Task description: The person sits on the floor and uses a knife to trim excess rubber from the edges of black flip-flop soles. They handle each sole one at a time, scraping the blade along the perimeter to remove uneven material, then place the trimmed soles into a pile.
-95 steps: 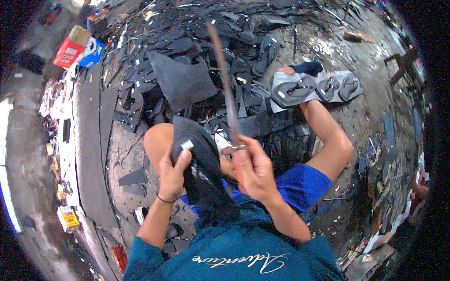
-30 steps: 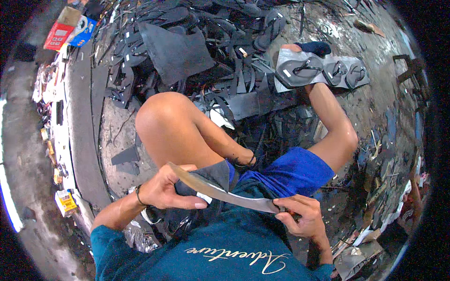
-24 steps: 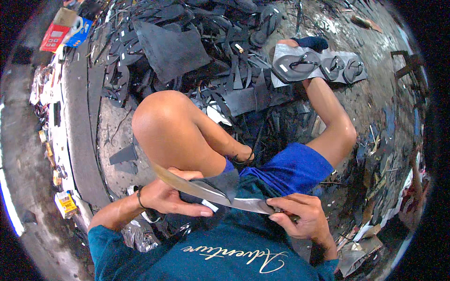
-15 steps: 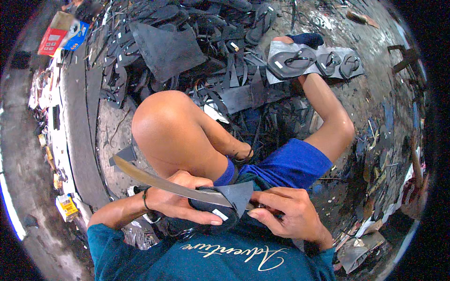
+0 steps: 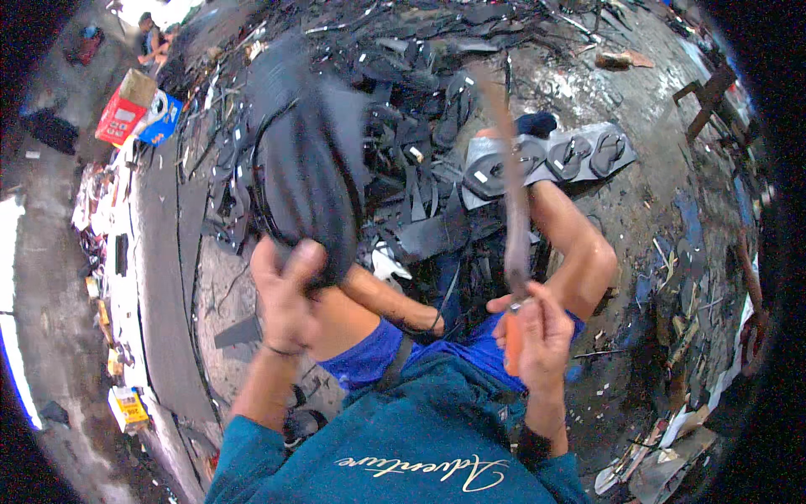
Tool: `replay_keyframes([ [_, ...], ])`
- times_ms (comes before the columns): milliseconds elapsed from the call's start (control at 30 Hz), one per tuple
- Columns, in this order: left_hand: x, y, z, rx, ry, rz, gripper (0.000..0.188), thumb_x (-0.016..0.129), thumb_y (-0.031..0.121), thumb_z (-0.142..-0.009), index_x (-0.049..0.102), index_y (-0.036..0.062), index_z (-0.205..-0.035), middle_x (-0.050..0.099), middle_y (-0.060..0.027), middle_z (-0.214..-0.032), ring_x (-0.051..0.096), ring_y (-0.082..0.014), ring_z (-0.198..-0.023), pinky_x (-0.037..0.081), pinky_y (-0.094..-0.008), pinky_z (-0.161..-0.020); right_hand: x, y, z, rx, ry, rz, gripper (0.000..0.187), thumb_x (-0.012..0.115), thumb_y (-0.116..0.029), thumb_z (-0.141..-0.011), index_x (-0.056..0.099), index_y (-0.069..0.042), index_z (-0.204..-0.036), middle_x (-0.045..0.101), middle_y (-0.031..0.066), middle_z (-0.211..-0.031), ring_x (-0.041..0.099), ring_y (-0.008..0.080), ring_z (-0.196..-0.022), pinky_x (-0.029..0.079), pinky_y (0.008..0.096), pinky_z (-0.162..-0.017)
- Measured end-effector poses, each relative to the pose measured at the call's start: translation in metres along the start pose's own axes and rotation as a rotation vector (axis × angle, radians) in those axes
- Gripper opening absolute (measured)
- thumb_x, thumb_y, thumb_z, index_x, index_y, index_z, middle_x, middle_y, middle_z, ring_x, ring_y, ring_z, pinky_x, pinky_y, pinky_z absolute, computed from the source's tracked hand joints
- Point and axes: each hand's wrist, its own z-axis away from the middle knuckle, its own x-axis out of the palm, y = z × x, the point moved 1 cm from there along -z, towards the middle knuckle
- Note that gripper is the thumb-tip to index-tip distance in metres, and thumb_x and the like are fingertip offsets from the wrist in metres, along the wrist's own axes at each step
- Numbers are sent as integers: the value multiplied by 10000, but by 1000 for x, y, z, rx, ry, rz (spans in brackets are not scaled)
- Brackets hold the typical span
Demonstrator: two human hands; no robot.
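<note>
My left hand (image 5: pixel 288 302) is raised over my bent left leg, its thumb and fingers at the lower end of a black flip-flop (image 5: pixel 323 202). That sandal is smeared by motion, so its outline is unclear. In my right hand (image 5: pixel 544 336), closed fingers grip a knife by its orange handle. The long curved knife blade (image 5: pixel 517 227) points up and away from me, its tip blurred. Beyond the blade, flip-flops of different sizes (image 5: pixel 494 173) sit in a row on a grey sheet (image 5: pixel 623 172) by my right foot.
Many black sandals (image 5: pixel 227 189) and rubber scraps are heaped ahead. A long dark board (image 5: pixel 164 286) runs along the left. Further left are a red and blue box (image 5: pixel 126 118) and a small yellow box (image 5: pixel 128 409). Another person (image 5: pixel 154 40) sits far left. Litter (image 5: pixel 672 458) lies at right.
My left hand has swung up and forward with the flip-flop. The knife has come away from the sandal and turned from pointing left to pointing ahead. The dark triangular scrap is off the blade.
</note>
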Motion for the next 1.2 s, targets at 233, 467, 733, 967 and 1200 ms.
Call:
replay_keyframes([
  [233, 60, -46, 42, -356, -48, 605, 328, 699, 204, -908, 594, 40, -1172, 691, -76, -1076, 690, -183, -958, 576, -301, -874, 0, 23, 48, -97, -29, 500, 310, 725, -126, -861, 675, -4, -1142, 703, 130, -871, 635, 143, -639, 507, 268, -586],
  [467, 60, -47, 58, -429, -14, 597, 213, 679, 279, -928, 657, 99, -1040, 720, -35, -978, 705, -132, -847, 594, -264, -757, -9, 29, 73, -56, -160, 619, 296, 735, -121, -840, 694, -16, -1114, 713, 145, -864, 679, 229, -671, 542, 317, -613],
  [733, 27, -84, 77, -379, 36, 390, 300, 653, 255, -909, 630, 45, -1122, 707, -50, -1008, 694, -189, -892, 567, -338, -825, 30, 25, 43, -64, -130, 619, 268, 731, -180, -863, 705, -51, -1096, 707, 135, -838, 681, 223, -641, 548, 327, -580],
  [967, -7, -103, 89, -400, -92, 363, 428, 647, 308, -904, 576, 20, -1213, 684, -97, -1075, 668, -227, -979, 540, -367, -904, 65, 29, 6, -144, -209, 529, 239, 695, -249, -895, 697, -51, -1029, 662, 158, -739, 660, 307, -601, 532, 392, -543],
  [1200, -11, -93, 91, -435, 3, 423, 381, 542, 410, -985, 596, 82, -1171, 682, -52, -1024, 662, -184, -913, 547, -330, -806, 43, 32, 42, -18, -258, 606, 263, 696, -220, -895, 703, -62, -1105, 681, 137, -769, 666, 242, -607, 530, 353, -543],
])
